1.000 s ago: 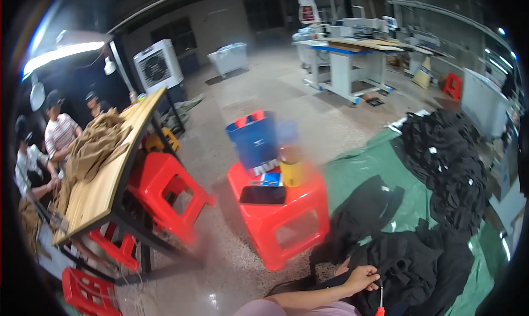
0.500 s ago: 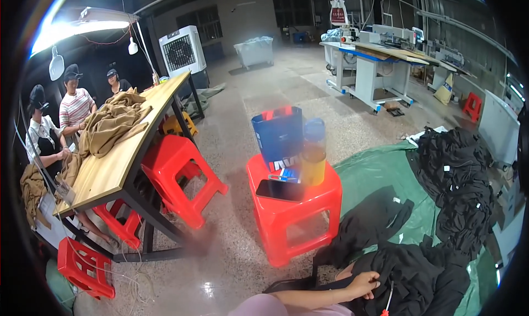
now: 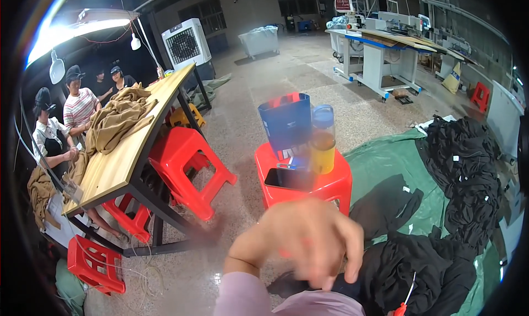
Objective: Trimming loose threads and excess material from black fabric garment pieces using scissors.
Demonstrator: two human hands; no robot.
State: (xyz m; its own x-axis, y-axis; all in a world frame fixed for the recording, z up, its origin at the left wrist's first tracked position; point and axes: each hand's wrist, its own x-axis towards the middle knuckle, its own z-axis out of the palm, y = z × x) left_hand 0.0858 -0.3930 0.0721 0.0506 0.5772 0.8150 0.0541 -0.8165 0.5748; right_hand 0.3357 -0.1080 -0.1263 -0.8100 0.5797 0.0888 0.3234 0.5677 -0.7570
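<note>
My left hand (image 3: pixel 311 244), in a light purple sleeve, is raised in front of the red stool, blurred by motion. Its fingers are loosely bent and apart, and nothing shows in them. Below it a heap of black garments (image 3: pixel 405 269) lies by my lap. Against the heap, at the lower edge, a tool with a red handle and a slim metal shaft (image 3: pixel 409 292) points upward. My right hand is out of the picture.
A red stool (image 3: pixel 344 186) carries a blue bag (image 3: pixel 285 123), a bottle of yellow drink (image 3: pixel 323 150) and a dark phone (image 3: pixel 286 178). More black garments (image 3: pixel 463 167) lie on green sheeting (image 3: pixel 386 161). At left, people work around a wooden table (image 3: pixel 118 170) holding brown cloth (image 3: pixel 118 120).
My left hand has left the black garments and risen up and to the left, before the stool. The red-handled tool has shifted slightly right. The view has turned slightly.
</note>
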